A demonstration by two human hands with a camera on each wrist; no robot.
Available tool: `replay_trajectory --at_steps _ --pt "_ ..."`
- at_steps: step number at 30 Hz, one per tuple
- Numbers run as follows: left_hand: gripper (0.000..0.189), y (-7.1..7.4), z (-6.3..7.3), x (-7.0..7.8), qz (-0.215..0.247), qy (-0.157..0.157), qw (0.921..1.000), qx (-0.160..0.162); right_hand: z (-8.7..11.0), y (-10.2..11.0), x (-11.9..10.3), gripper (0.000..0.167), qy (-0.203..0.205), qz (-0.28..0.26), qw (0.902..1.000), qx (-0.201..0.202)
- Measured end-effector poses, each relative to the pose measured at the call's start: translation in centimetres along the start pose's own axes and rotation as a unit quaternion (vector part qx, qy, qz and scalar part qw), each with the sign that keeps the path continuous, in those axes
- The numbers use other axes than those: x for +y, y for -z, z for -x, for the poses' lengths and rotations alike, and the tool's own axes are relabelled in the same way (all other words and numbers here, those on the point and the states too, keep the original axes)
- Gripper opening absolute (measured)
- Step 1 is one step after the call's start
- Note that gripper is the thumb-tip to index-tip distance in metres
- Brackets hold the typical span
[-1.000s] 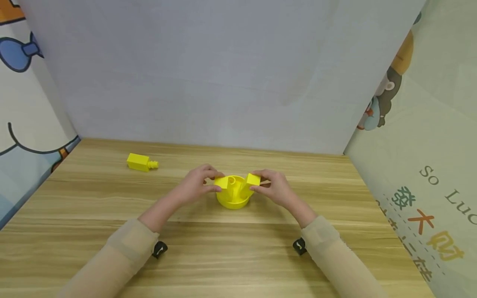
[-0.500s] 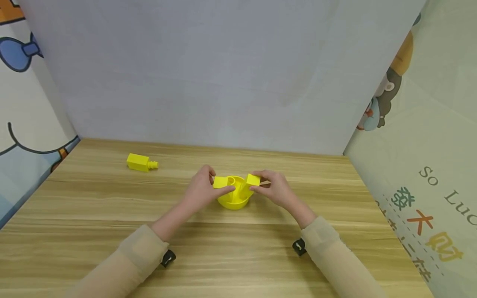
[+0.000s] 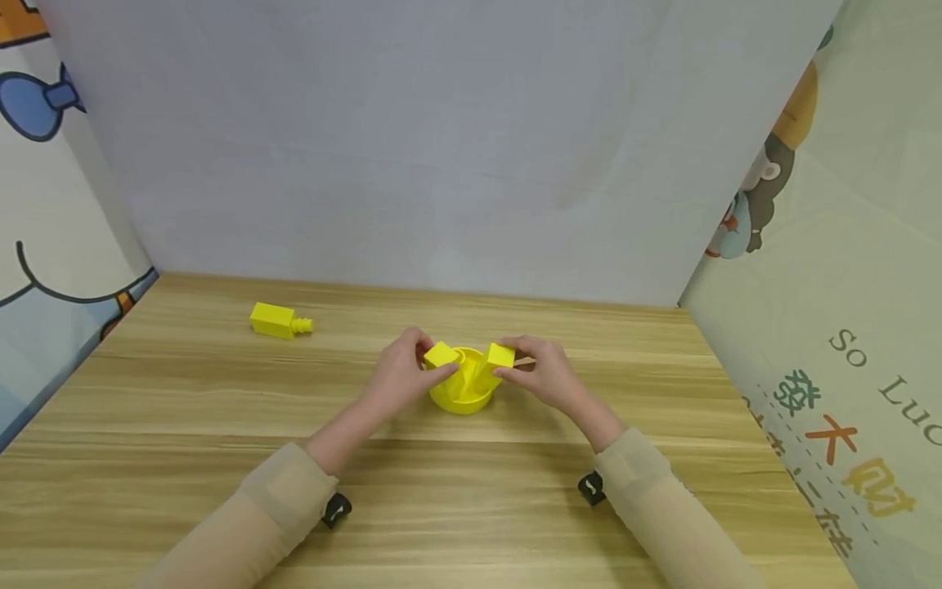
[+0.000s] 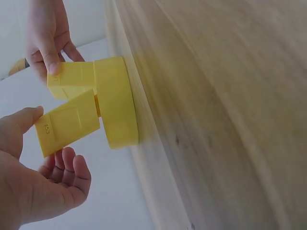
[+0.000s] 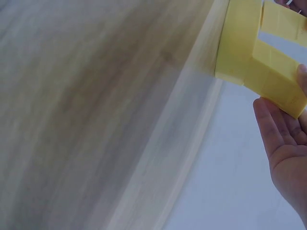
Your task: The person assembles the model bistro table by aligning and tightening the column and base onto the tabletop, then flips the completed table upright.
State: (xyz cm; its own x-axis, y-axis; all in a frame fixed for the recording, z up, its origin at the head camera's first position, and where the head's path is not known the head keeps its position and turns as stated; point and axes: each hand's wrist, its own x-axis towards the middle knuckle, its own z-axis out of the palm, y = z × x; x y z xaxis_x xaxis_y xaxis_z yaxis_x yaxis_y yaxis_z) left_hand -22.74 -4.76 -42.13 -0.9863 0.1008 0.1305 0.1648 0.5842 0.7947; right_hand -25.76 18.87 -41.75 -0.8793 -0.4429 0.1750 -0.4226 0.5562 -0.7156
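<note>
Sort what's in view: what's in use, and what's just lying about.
Apparently in use:
round yellow dish
left block, in left hand
right block, in right hand

Lying about:
ridged-end yellow block, untouched; perhaps for later

From the head view I lose part of the left block [image 3: 441, 355] behind the thumb [image 3: 443, 374] of the left hand [image 3: 397, 372]. Between the hands, the bowl [image 3: 461, 406] hides the lower ends of both the left block and the right block [image 5: 276, 79] in the left wrist view; can't tell how they sit. Mark [image 4: 47, 128] on the left block: too small for me to read surely. Right wrist view cuts off the right hand [image 3: 545, 372], left block and bowl. Tabletop [image 4: 230, 96] beside the hands: blurred in both wrist views. Sleeves [image 3: 287, 499] behind the hands run off the head view's bottom edge.
</note>
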Motion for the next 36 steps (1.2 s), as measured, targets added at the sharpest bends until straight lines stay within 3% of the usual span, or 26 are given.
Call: replay_trajectory --at_steps 12,17,20,23,30,36 --pt "0.035 0.5 -1.0 -1.1 0.002 -0.093 0.9938 -0.061 0.0 0.0 0.0 0.045 0.001 0.002 1.0000 0.000" --pt "0.036 0.5 -1.3 -1.5 0.005 -0.107 0.9913 -0.077 0.0 0.0 -0.1 0.045 0.001 0.001 1.0000 -0.001" --pt "0.042 0.4 -1.3 -1.5 0.013 -0.100 0.9920 -0.076 0.0 0.0 -0.1 0.045 0.003 0.002 1.0000 0.000" --pt "0.053 0.1 -1.2 -1.4 0.028 -0.071 0.9950 -0.064 0.0 0.0 -0.2 0.045 0.002 0.004 1.0000 0.000" --pt "0.067 -1.1 -1.2 -0.3 0.046 0.006 0.9989 0.002 0.1 0.1 -0.4 0.044 0.003 0.007 1.0000 0.000" --pt "0.063 -1.9 -1.3 0.4 0.029 0.017 0.9992 0.021 0.1 0.1 -0.2 0.044 0.004 0.002 1.0000 -0.001"
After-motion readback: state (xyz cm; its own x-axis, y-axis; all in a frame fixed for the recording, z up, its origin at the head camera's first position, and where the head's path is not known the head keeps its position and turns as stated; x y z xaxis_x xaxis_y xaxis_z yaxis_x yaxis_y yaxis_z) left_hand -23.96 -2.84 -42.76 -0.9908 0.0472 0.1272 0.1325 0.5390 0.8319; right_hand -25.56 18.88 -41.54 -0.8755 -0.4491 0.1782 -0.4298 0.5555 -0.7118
